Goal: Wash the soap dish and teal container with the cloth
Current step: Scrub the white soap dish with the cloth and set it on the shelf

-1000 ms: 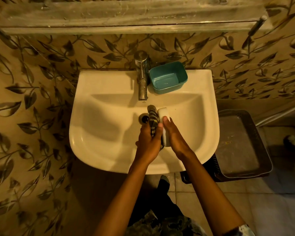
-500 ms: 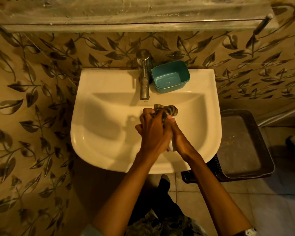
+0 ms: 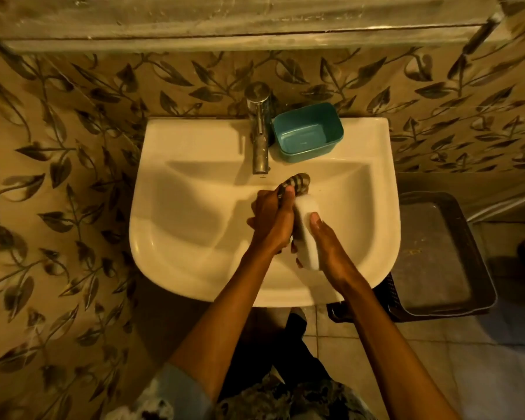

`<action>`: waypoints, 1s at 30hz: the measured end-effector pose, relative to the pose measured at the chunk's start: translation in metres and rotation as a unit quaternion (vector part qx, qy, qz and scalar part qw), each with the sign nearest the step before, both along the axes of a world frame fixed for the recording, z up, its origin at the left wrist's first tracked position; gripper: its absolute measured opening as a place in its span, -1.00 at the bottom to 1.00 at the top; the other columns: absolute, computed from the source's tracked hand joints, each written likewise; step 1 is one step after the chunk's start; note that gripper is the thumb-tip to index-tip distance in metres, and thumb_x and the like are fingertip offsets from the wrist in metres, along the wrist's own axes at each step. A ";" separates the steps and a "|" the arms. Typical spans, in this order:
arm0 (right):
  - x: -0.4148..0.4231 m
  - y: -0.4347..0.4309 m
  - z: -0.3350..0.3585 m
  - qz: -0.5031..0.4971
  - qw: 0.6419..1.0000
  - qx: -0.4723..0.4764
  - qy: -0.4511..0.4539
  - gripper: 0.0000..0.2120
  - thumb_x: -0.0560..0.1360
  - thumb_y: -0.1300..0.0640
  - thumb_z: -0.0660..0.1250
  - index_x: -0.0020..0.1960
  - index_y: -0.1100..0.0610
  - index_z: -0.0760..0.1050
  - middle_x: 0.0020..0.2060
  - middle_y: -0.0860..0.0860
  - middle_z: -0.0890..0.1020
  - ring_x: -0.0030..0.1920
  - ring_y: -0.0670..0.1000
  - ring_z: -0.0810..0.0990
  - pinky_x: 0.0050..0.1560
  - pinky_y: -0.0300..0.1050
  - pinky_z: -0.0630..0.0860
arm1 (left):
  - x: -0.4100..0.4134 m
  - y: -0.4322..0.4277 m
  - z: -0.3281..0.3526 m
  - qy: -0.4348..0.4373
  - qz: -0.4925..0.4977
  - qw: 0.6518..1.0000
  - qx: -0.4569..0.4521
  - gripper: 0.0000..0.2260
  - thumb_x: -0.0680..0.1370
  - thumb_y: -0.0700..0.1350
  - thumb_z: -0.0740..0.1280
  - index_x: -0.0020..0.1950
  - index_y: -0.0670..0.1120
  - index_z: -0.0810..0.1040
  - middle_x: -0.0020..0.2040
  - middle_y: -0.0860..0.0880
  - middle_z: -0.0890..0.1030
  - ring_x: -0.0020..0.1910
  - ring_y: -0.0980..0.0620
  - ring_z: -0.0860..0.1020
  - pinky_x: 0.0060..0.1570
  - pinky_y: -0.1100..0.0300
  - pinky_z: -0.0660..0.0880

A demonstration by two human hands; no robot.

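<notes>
A: Hands?
B: I see the left hand (image 3: 270, 222) gripping the striped cloth (image 3: 299, 182) against the soap dish (image 3: 306, 237). The right hand (image 3: 331, 247) holds the dish over the sink (image 3: 194, 222), thumb on top.
A: Teal container (image 3: 308, 133)?
B: Upright on the ledge, just beside the tap (image 3: 259, 137).

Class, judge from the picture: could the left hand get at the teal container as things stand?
Probably yes: nothing lies between the left hand and the container on the sink; the tap stands to its side. But that hand grips the cloth.
</notes>
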State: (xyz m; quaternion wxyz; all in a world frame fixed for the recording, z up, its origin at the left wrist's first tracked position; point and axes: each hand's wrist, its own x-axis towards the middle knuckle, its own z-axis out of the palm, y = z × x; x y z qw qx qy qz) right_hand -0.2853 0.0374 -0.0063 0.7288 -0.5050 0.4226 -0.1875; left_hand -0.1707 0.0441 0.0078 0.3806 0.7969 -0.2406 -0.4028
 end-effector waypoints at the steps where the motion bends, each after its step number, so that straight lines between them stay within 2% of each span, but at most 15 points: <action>1: 0.001 -0.004 0.000 0.010 1.000 -0.003 0.000 -0.26 0.39 -0.42 0.15 0.35 0.09 0.40 0.08 0.12 0.62 -0.05 0.08 0.63 -0.27 -0.11 0.59 | 0.001 -0.001 0.002 0.048 0.018 0.999 -0.014 -0.78 0.61 0.15 0.09 0.12 0.10 0.43 0.33 -0.13 0.40 0.34 -0.18 0.37 0.37 -0.21 0.28; 2: 0.000 -0.008 0.000 0.009 1.000 0.001 -0.003 -0.22 0.37 -0.43 0.17 0.39 0.08 0.36 0.14 0.10 0.60 0.02 0.06 0.62 -0.21 -0.11 0.59 | -0.003 0.001 0.005 0.083 0.022 0.996 -0.037 -0.85 0.61 0.14 0.09 0.06 0.19 0.43 0.33 -0.10 0.41 0.34 -0.17 0.39 0.37 -0.22 0.29; 3: 0.000 -0.010 0.000 -0.003 1.000 0.006 -0.010 -0.24 0.39 -0.41 0.17 0.41 0.06 0.34 0.19 0.09 0.59 0.10 0.07 0.61 -0.11 -0.08 0.60 | -0.011 0.005 0.008 0.080 0.013 0.995 -0.060 -0.87 0.61 0.13 0.09 -0.02 0.25 0.42 0.31 -0.06 0.40 0.33 -0.15 0.39 0.37 -0.22 0.29; 5: -0.001 -0.014 -0.002 -0.031 0.999 0.005 -0.018 -0.44 0.49 -0.32 0.13 0.34 -0.03 0.43 0.18 -0.01 0.63 0.19 0.03 0.60 0.04 -0.12 0.59 | -0.030 0.017 0.012 -0.010 -0.036 0.994 -0.103 -0.87 0.56 0.21 0.07 -0.09 0.35 0.40 0.27 0.01 0.35 0.31 -0.07 0.37 0.37 -0.15 0.28; 7: -0.004 -0.013 -0.001 -0.039 0.999 0.000 -0.028 -0.62 0.53 -0.26 0.07 0.20 -0.18 0.52 0.12 -0.15 0.66 0.18 -0.12 0.60 0.12 -0.23 0.55 | -0.039 0.019 0.017 -0.092 -0.073 0.984 -0.133 -0.80 0.48 0.28 0.03 -0.06 0.30 0.39 0.23 0.07 0.31 0.28 0.00 0.33 0.34 -0.04 0.25; 9: -0.008 -0.011 0.000 -0.043 0.998 0.003 -0.043 -0.65 0.50 -0.28 0.11 0.18 -0.27 0.53 0.15 -0.20 0.64 0.22 -0.12 0.57 0.24 -0.14 0.51 | -0.032 0.005 0.019 -0.087 -0.056 0.987 -0.125 -0.84 0.51 0.26 0.04 -0.08 0.27 0.35 0.24 0.00 0.34 0.27 -0.02 0.34 0.34 -0.05 0.24; 11: -0.010 -0.010 0.001 -0.057 0.996 0.000 -0.069 -0.48 0.43 -0.37 0.20 0.29 -0.16 0.47 0.16 -0.09 0.63 0.17 -0.03 0.59 0.11 -0.06 0.55 | -0.015 -0.010 0.022 0.010 -0.002 0.996 -0.086 -0.84 0.59 0.17 0.09 0.04 0.17 0.39 0.28 -0.09 0.40 0.29 -0.10 0.37 0.36 -0.16 0.29; 12: -0.009 -0.010 0.002 -0.062 0.995 0.000 -0.075 -0.37 0.41 -0.39 0.21 0.35 -0.07 0.42 0.17 -0.02 0.62 0.15 0.02 0.60 0.05 -0.04 0.57 | -0.009 -0.015 0.019 0.069 0.016 0.995 -0.076 -0.75 0.61 0.13 0.10 0.17 0.05 0.41 0.30 -0.12 0.43 0.30 -0.13 0.40 0.34 -0.19 0.33; 14: -0.004 -0.012 0.005 -0.085 0.992 0.002 -0.089 -0.41 0.51 -0.27 0.14 0.40 0.05 0.36 0.23 0.08 0.58 0.21 0.10 0.58 0.14 0.04 0.55 | -0.010 -0.016 0.014 0.141 0.030 0.986 -0.080 -0.62 0.63 0.10 0.08 0.34 -0.08 0.36 0.32 -0.15 0.47 0.31 -0.16 0.44 0.32 -0.21 0.37; 17: -0.004 -0.013 0.003 -0.149 0.977 0.079 -0.133 -0.54 0.56 -0.15 0.08 0.36 0.03 0.40 0.25 0.13 0.57 0.27 0.16 0.53 0.26 0.10 0.51 | -0.024 -0.005 0.001 0.141 0.038 0.986 -0.082 -0.65 0.63 0.10 0.06 0.29 -0.04 0.43 0.32 -0.15 0.50 0.34 -0.17 0.43 0.39 -0.29 0.22; 19: -0.005 -0.009 0.000 -0.186 0.953 0.147 -0.189 -0.55 0.55 -0.14 0.04 0.35 -0.04 0.45 0.19 0.09 0.61 0.23 0.14 0.57 0.21 0.08 0.52 | -0.029 0.004 -0.007 0.139 0.053 0.987 -0.058 -0.61 0.60 0.17 0.06 0.22 -0.03 0.47 0.30 -0.17 0.51 0.32 -0.20 0.45 0.37 -0.31 0.23; 20: -0.005 -0.008 -0.002 -0.201 0.943 0.156 -0.214 -0.58 0.57 -0.11 0.02 0.35 -0.13 0.43 0.20 0.07 0.62 0.21 0.13 0.58 0.20 0.09 0.53 | -0.032 0.009 -0.008 0.133 0.048 0.989 -0.043 -0.55 0.57 0.21 0.05 0.26 -0.04 0.46 0.30 -0.18 0.51 0.31 -0.21 0.45 0.36 -0.30 0.26; 23: -0.005 -0.010 -0.005 -0.271 0.912 0.159 -0.264 -0.57 0.61 -0.06 0.02 0.47 -0.24 0.17 0.33 0.11 0.50 0.25 0.18 0.54 0.21 0.18 0.52 | -0.043 0.029 -0.012 0.136 0.021 0.990 -0.030 -0.51 0.57 0.23 0.02 0.34 -0.01 0.40 0.28 -0.18 0.51 0.28 -0.24 0.46 0.30 -0.32 0.32; 26: -0.006 -0.022 -0.008 -0.312 0.880 0.211 -0.289 -0.48 0.57 -0.12 0.07 0.52 -0.15 0.12 0.40 0.18 0.42 0.30 0.22 0.48 0.24 0.24 0.44 | -0.060 0.058 -0.017 0.142 0.018 0.990 0.001 -0.58 0.61 0.19 0.01 0.36 0.02 0.39 0.28 -0.12 0.52 0.24 -0.16 0.50 0.29 -0.23 0.39; 30: 0.000 -0.029 -0.008 -0.317 0.870 0.187 -0.327 -0.53 0.59 -0.13 0.04 0.49 -0.16 0.19 0.10 0.11 0.61 0.03 0.13 0.61 0.02 0.08 0.57 | -0.070 0.054 0.002 0.185 0.060 0.978 -0.080 -0.58 0.62 0.13 0.01 0.44 0.04 0.32 0.37 -0.03 0.48 0.33 -0.04 0.46 0.31 0.01 0.43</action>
